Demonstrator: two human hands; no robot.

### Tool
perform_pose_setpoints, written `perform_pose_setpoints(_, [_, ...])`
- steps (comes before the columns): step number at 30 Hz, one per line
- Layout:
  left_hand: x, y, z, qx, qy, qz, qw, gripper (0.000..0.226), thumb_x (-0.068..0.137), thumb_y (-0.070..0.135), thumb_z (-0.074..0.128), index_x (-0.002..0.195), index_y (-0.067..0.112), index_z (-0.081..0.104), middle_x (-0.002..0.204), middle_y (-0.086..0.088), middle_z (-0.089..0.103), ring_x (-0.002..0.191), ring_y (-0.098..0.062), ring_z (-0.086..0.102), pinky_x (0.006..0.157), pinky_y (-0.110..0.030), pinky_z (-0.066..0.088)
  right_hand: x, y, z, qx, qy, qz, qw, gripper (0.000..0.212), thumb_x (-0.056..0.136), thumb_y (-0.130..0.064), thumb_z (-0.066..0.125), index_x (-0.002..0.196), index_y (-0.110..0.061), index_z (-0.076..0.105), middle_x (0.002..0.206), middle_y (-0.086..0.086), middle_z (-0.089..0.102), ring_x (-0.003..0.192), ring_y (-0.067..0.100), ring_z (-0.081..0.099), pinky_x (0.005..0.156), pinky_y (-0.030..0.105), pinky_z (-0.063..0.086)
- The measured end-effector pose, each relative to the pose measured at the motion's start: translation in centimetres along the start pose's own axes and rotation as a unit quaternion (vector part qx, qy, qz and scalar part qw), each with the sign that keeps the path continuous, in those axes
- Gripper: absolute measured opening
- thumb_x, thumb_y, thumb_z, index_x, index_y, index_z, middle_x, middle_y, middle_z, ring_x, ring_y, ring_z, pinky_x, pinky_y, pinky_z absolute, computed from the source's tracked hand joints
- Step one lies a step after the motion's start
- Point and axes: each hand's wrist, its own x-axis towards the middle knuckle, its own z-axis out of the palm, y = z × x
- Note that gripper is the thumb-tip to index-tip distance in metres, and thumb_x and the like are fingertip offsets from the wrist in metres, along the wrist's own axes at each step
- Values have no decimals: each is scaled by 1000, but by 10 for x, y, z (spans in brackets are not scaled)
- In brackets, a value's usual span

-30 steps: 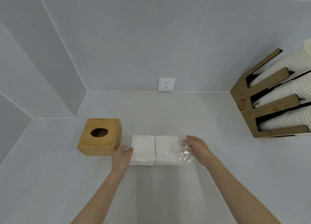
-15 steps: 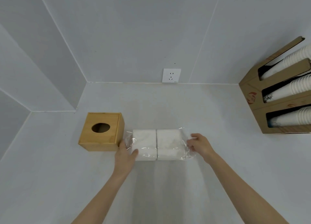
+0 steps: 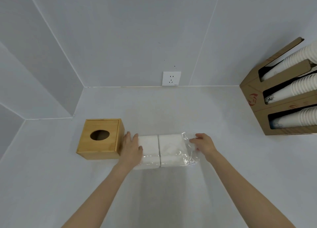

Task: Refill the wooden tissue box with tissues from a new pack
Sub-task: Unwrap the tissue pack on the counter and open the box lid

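- Counter (image 3: 171,202): pale, bare toward the camera and behind the pack; walls close it off at back and left.
- Cup dispenser (image 3: 253,97) at right edge, cardboard, red swirl logo, no readable text; three slots of white cups.
- Wooden tissue box (image 3: 101,138): left of centre, oval hole on top, well short of the back wall.
- Tissue pack (image 3: 164,150): two white stacks in clear film, just right of the box.
- Wall socket (image 3: 171,78): unlabelled.
- Left hand (image 3: 131,148): flat, fingers extended, on pack's left end.
- Right hand (image 3: 204,144): pinching loose film at right end.
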Motion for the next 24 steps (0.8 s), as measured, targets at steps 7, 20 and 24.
perform_pose_setpoints(7, [37,-1,-11,104,-127,-8,986,47,89,20,44,134,8,33,134,-20,38,125,-34,35,103,-38,34,12,-12,0,40,-48,29,998,24,79,1,63,94,-11,49,61,7,45,53,17,42,50,25,36])
perform_pose_setpoints(20, [44,15,-46,71,-149,21,986,38,78,26,67,107,9,49,107,-10,57,97,-27,52,77,-33,42,13,-36,-12,13,-29,-59,998,16,75,-2,70,69,-12,60,57,-2,45,47,11,37,34,14,28])
perform_pose_setpoints(24, [35,30,-76,66,-4,88,994,30,77,24,67,101,14,52,100,-7,63,91,-27,55,83,-34,37,4,-57,-31,70,-47,-148,985,18,77,4,66,70,-11,60,62,4,52,37,7,42,37,15,34])
